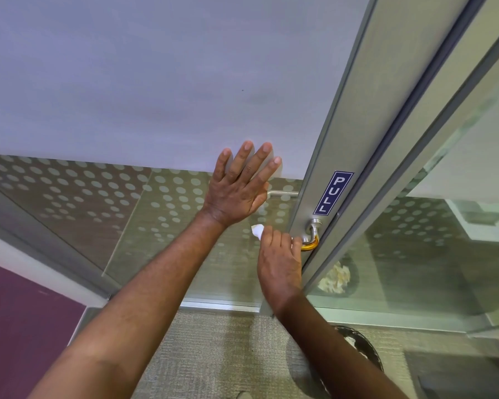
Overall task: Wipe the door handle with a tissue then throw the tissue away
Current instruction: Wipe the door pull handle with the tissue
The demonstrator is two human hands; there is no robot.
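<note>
1. Nearest, a dark waste bin (360,349) is sitting on the carpet under the right forearm, pale scraps showing inside.
2. The right hand (280,260) is closing its grip around a white tissue (257,230), crumpled, one end poking out leftward, wrapped on the door handle (311,240).
3. The lever, silver with an amber gleam, is running horizontally, leftward from the frame's edge.
4. Farther, the left hand (239,188) is lying flat, fingers spread, grasping nothing, against the glass door (156,96), beside a blue PULL label (333,192).
</note>
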